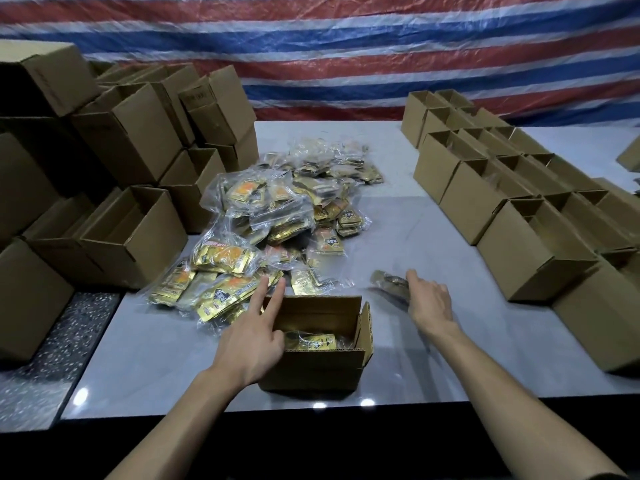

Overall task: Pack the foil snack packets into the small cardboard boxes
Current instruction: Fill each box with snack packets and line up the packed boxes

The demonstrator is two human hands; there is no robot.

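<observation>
While your left hand [251, 344] hovers slack and right hand [431, 303] grips a bundle [389, 284], the 6 o'clock box [311, 370] looks barely filled, heap [277, 216] waiting.

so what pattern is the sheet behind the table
The sheet is red, white and blue striped; head view.

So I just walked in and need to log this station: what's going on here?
A person is filling the open cardboard box in front of them; gold foil packets already lie inside. The left hand reaches over its left rim, fingers straight, toward the packet pile. The right hand grips a blurred packet bundle beside the box.
</observation>
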